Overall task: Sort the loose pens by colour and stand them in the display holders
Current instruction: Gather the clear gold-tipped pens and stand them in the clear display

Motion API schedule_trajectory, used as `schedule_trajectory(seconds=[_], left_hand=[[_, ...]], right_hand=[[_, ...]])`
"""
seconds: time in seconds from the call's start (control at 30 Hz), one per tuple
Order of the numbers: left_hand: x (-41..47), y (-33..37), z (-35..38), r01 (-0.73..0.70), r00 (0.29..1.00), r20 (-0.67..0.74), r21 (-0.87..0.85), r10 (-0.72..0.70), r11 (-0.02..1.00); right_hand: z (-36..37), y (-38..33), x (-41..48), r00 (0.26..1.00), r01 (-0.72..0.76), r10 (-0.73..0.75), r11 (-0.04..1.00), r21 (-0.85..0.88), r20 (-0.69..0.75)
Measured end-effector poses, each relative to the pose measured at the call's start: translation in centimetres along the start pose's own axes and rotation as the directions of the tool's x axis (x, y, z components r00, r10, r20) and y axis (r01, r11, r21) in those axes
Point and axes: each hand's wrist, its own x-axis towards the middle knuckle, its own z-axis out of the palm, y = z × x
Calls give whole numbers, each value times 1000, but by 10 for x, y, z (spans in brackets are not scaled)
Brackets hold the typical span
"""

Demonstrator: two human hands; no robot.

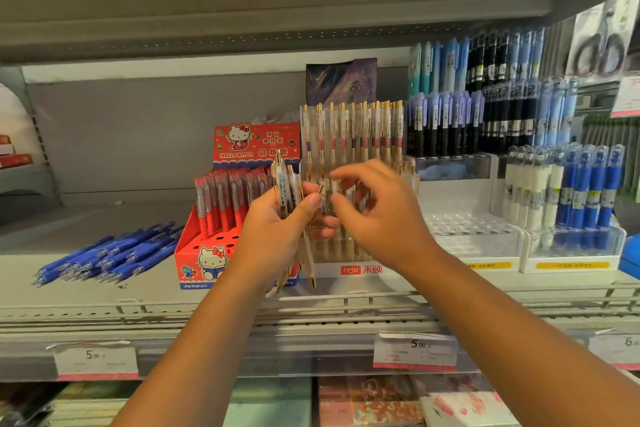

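The shelf (104, 218) carries everything. Toward its left end, near the front edge, a heap of loose blue pens (110, 256) is seen lying flat and not yet stood up. A small bundle of clear gold-trimmed pens (283, 184) is gripped upright in the left hand (277, 229), in front of the middle of the shelf, with fingers and thumb curled round the barrels. The right hand (384, 218) is held just beside the bundle with its fingers curled. It is blurred, so it cannot be told whether a pen is pinched.

The pens are judged light, stiff and smooth-barrelled, so they are likely to slip or roll. They are probably best taken at mid-barrel one at a time and kept clear of the thin clips, which may snag.

Of the containers, the tiered clear holder (485, 246) toward the right end is the largest. Open sockets are seen in its front tier, and dark and blue pens (485, 107) are stood in rows behind. Beside it, a second clear holder (575, 250) is filled with white pens (533, 184) and blue-barrelled pens (588, 191). At the middle, the hesu holder (362, 269) is packed with matching clear pens (353, 128). To its left, the red Hello Kitty box (201, 260) is partly filled with red pens (225, 198), and empty holes are left in front.
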Motion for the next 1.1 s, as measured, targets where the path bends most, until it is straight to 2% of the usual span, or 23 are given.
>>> schedule_trajectory(seconds=[0.07,0.17,0.33,0.43,0.63,0.73,0.9,1.0,1.1], left_hand=[[1,-1,-1,-32,999,-3,86,33,996],[0,1,-1,-31,999,14,47,30,998],[-1,2,2,-20,999,40,7,20,1000],[-1,0,4,-12,997,74,-8,13,1000],[4,-6,0,14,999,47,17,-14,1000],[3,-5,1,53,996,84,-102,-44,993],[3,-3,1,49,994,106,-84,-40,995],[3,-2,2,14,995,104,10,-15,1000],[3,-3,1,28,994,101,22,-30,999]], right_hand=[[4,-6,-3,996,-42,32,993,108,87],[6,-8,-4,986,-149,126,959,240,108],[6,-9,-6,974,-227,190,869,439,126],[7,-6,-6,955,-296,269,800,522,128],[1,2,0,902,-369,423,644,670,90],[-9,8,5,880,-366,463,527,767,101],[-31,22,13,892,-284,451,599,749,-23],[-39,30,15,879,-245,462,652,717,-120],[-40,34,15,863,-231,469,701,675,-191]])
